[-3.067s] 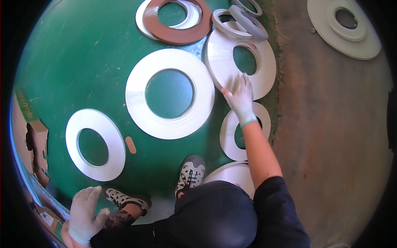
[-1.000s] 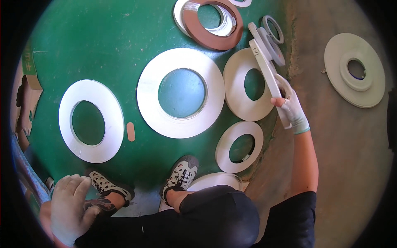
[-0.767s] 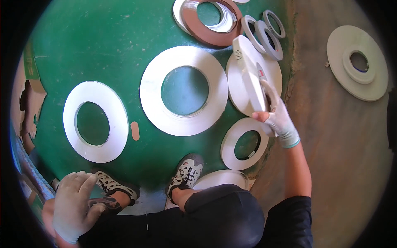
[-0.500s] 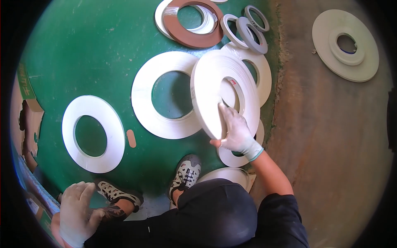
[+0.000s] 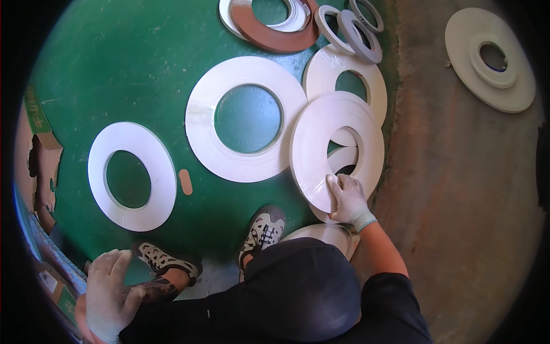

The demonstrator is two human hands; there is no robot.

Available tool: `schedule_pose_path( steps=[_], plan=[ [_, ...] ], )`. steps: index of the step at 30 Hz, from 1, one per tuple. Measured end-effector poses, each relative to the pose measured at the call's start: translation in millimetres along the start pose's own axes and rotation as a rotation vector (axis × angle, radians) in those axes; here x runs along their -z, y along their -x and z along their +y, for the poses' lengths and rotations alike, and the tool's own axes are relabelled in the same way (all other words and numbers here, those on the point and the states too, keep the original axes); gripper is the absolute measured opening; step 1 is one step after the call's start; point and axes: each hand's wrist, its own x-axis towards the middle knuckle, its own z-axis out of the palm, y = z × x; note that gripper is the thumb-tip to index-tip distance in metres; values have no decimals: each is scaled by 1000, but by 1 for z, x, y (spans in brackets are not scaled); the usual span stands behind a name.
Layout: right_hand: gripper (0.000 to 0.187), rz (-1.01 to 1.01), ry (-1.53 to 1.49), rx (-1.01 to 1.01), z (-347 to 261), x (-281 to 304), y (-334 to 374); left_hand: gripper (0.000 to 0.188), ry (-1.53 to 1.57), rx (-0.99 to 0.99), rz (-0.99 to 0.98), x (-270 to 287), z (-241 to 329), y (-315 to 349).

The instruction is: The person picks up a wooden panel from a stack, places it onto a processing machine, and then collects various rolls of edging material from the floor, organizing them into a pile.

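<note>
My gloved right hand [image 5: 348, 202] grips the lower rim of a wide white roll of edge banding [image 5: 312, 137], fingers over the inner edge of its hole. That roll lies low, overlapping a cream roll [image 5: 321, 71] behind it and another pale roll beneath, which shows through its hole. Immediately to the left is a large white roll [image 5: 200, 120] on the green floor. My gloved left hand [image 5: 112, 295] hovers at the lower left, fingers stretched out and thumb apart, holding nothing. Closest to it on the floor is a separate white roll [image 5: 100, 172].
At the far side lie a brown roll [image 5: 252, 31] and a narrow grey roll [image 5: 356, 37]. A stepped cream roll [image 5: 461, 49] sits on the brownish floor at right. Torn cardboard [image 5: 44, 166] lines the left edge. A tan oval piece [image 5: 185, 182] rests near my shoes [image 5: 264, 229].
My right hand has brought the white roll down and to the right, from a steep tilt to nearly flat. The left hand is almost unmoved; the view has shifted slightly.
</note>
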Motion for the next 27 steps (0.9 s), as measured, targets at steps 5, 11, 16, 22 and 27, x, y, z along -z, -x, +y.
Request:
schedule_pose_path(
  steps=[5,11,16,22,27],
  plan=[
    [108,-80,-3,-75,5,-33,41,69,-34,30,-33,-9,-3,0],
    [108,-169,-1,-200,24,-83,78,67,-51,-6,-82,-10,-1,-20],
    [113,-202,-22,-295,37,-90,63,67,-60,-11,-87,-8,6,-32],
    [76,267,-225,-219,39,-34,-18,69,-62,-23,-64,-9,10,-34],
    [96,352,-43,-309,43,24,-148,68,-45,5,-43,-10,13,-35]
  ],
)
